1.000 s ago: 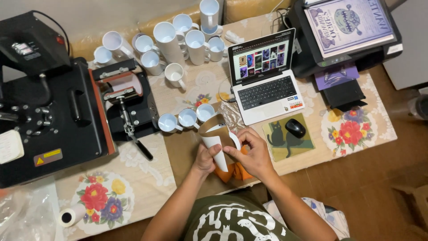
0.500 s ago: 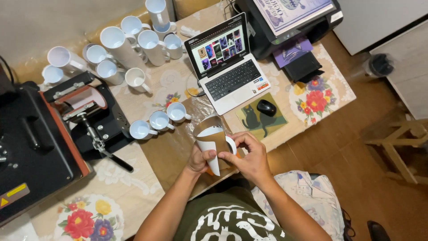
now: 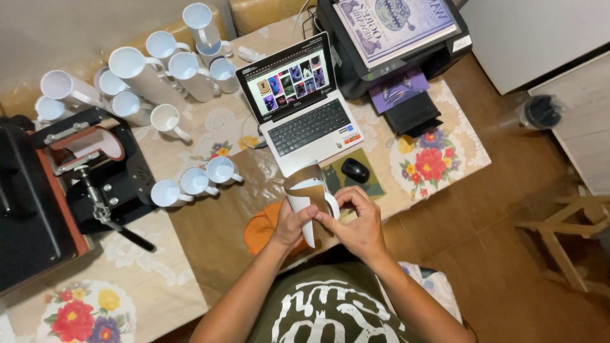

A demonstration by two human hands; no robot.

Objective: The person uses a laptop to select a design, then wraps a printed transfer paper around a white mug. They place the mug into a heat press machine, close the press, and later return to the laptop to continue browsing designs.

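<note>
A: Since the frame half a second back, our view has swung; the table now sits higher and further left, and the wooden floor fills the right. Hands and mug remain at the table's near edge.

B: Left to right, then. Black heat press [image 3: 28, 203] at nine o'clock, mug clamp [image 3: 95, 168] beside it.

A: Loose white mugs [image 3: 162, 67]: we count about nine clustered at eleven o'clock, three small ones in a row [image 3: 194, 183] by the clamp. Some overlap, so the count is rough.

B: Centre: one white mug [image 3: 309, 197], wrapped in brown sheet, held tilted above an orange cloth [image 3: 262, 225].

A: Left hand [image 3: 289, 223] clenched round the mug's lower body, steadying it, we judge. Right hand [image 3: 359, 223] grips the far side, thumb and fingertips pinching the wrap's edge.

B: One laptop [image 3: 298, 101] at twelve o'clock, one mouse [image 3: 355, 169] on its mat, one printer [image 3: 397, 38] at one o'clock.
</note>
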